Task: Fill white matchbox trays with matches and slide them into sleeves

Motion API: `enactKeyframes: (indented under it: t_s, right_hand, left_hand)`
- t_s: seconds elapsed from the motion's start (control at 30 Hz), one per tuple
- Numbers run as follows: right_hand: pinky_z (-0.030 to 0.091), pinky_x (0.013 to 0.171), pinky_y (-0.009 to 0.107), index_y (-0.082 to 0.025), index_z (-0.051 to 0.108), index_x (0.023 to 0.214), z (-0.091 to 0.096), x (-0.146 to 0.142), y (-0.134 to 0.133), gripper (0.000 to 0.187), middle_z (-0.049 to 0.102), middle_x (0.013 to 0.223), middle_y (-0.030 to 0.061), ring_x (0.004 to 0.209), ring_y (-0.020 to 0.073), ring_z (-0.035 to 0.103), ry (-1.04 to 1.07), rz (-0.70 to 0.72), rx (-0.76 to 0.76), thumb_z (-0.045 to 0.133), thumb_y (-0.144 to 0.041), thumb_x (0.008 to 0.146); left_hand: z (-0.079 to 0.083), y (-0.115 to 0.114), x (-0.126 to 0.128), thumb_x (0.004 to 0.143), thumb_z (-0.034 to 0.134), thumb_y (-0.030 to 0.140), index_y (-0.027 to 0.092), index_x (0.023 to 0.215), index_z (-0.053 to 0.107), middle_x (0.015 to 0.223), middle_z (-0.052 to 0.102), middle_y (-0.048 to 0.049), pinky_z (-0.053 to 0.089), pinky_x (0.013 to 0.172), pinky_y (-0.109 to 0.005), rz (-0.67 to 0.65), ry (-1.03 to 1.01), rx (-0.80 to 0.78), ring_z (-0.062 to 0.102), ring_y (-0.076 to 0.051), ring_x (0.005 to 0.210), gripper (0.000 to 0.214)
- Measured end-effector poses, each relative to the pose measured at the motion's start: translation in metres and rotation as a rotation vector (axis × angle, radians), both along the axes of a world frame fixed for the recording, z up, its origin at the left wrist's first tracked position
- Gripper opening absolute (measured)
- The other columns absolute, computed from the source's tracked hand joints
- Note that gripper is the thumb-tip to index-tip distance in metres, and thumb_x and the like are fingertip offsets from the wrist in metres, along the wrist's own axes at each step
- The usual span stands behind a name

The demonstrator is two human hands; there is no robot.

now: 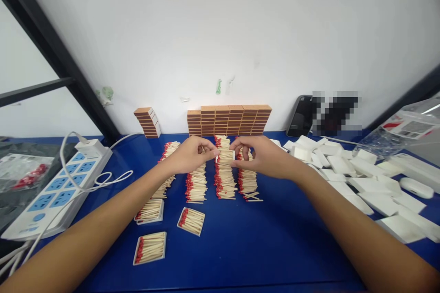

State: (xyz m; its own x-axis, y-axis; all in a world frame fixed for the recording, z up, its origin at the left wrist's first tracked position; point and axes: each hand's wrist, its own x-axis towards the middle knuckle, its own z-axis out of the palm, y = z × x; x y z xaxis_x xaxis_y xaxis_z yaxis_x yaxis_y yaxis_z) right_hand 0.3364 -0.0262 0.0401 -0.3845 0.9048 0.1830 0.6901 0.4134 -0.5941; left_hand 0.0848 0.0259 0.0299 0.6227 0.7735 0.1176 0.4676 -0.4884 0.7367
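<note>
My left hand (190, 154) and my right hand (261, 155) meet over the far end of several rows of red-tipped matches (225, 178) laid on the blue table (261, 238). Both pinch the ends of a small white tray filled with matches (225, 155), fingers curled round it. Three filled white trays (191, 221) lie nearer me at the left. Behind the rows, stacks of brown matchbox sleeves (228, 120) stand against the wall.
A heap of empty white trays (357, 178) covers the right side. A white-and-blue power strip (58, 187) with cables lies at the left. A smaller stack of brown sleeves (147, 122) leans at the back left. A dark phone (299, 116) rests against the wall.
</note>
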Motion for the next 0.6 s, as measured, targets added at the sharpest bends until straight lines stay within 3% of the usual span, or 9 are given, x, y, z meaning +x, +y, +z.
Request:
enactKeyframes:
  t_s: [0.2, 0.6]
  right_hand:
    - [0.050, 0.073, 0.033, -0.018, 0.078, 0.100, -0.003, 0.011, 0.010, 0.035, 0.078, 0.087, 0.0059, 0.077, 0.0195, 0.067, 0.076, 0.023, -0.094, 0.072, -0.051, 0.090]
    - [0.042, 0.061, 0.028, -0.019, 0.077, 0.091, 0.000, 0.007, 0.005, 0.024, 0.070, 0.072, 0.0011, 0.064, 0.0151, 0.057, 0.034, 0.051, -0.101, 0.075, -0.042, 0.086]
  left_hand:
    - [-0.003, -0.002, 0.001, 0.096, 0.064, 0.050, 0.019, 0.092, 0.080, 0.068, 0.065, 0.0008, 0.035, 0.057, -0.028, 0.030, 0.026, 0.129, 0.050, -0.014, 0.061, 0.035]
    - [0.000, -0.012, 0.000, 0.096, 0.067, 0.048, 0.022, 0.096, 0.082, 0.075, 0.068, 0.0001, 0.037, 0.062, -0.029, 0.032, 0.093, 0.256, 0.054, -0.015, 0.065, 0.030]
